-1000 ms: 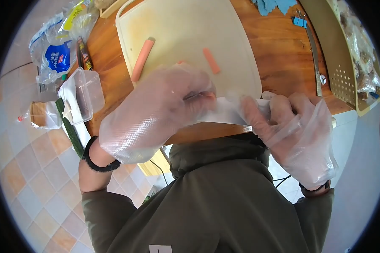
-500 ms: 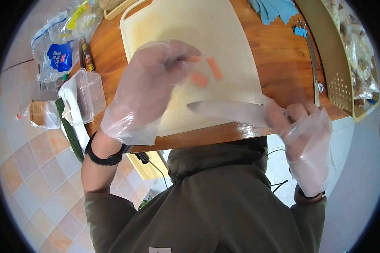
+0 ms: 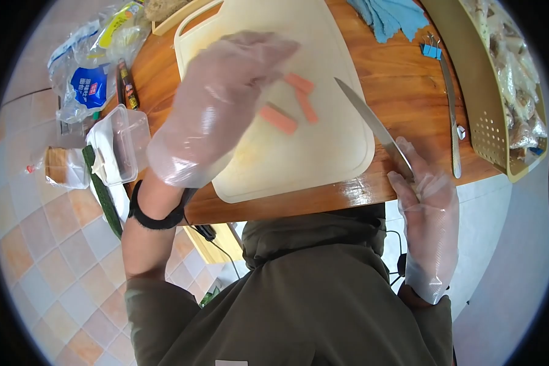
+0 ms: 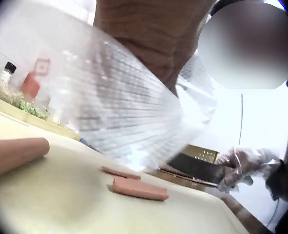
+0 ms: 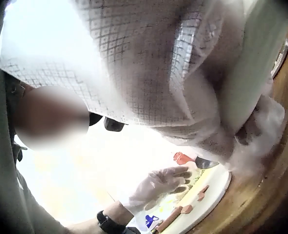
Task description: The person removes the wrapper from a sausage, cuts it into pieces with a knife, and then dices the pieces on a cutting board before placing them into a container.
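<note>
On the white cutting board (image 3: 311, 161) lie several pink cut pieces of sausage (image 3: 279, 119). A longer sausage (image 4: 17, 153) shows at the left of the left wrist view; in the head view my left hand covers it. That left hand (image 3: 222, 100), in a clear plastic glove, hovers over the board's left side with fingers extended, holding nothing. My gloved right hand (image 3: 430, 226) grips a knife (image 3: 372, 119) by its handle beyond the table's front right edge. The blade slants up and left, its tip over the board's right side.
A perforated bin (image 3: 494, 116) of wrapped items stands at the right, beside a long metal strip (image 3: 451, 116) with a blue binder clip (image 3: 431, 50). A blue cloth (image 3: 391, 21) lies behind. Left are a plastic container (image 3: 119, 143), a cucumber (image 3: 102, 192) and plastic packaging (image 3: 85, 85).
My left hand has let go of a sausage piece onto the board and moved farther up it. The right hand has drawn right and toward me, turning the knife tip away.
</note>
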A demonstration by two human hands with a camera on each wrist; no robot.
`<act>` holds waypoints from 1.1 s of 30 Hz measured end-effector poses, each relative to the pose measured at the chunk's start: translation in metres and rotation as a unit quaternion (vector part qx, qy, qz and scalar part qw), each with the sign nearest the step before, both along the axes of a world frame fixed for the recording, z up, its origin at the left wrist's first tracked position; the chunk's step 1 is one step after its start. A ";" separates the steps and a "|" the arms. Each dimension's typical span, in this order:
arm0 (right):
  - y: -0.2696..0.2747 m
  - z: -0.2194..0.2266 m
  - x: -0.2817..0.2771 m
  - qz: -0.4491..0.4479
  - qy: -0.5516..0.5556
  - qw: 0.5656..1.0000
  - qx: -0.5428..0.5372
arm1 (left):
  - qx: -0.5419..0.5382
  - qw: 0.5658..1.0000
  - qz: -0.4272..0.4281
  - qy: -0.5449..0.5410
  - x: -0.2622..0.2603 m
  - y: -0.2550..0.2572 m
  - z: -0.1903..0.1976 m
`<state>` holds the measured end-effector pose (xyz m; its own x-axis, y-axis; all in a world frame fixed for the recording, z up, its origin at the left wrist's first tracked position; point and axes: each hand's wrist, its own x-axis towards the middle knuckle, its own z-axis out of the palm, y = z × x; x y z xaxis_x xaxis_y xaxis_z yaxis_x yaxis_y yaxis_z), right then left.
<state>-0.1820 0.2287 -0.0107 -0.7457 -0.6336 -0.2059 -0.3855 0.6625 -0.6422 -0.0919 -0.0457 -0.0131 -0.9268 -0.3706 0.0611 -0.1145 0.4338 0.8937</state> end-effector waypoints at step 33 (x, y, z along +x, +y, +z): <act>-0.030 -0.013 0.030 0.187 -0.028 0.982 -0.023 | -0.203 0.954 0.221 0.008 0.070 0.053 -0.037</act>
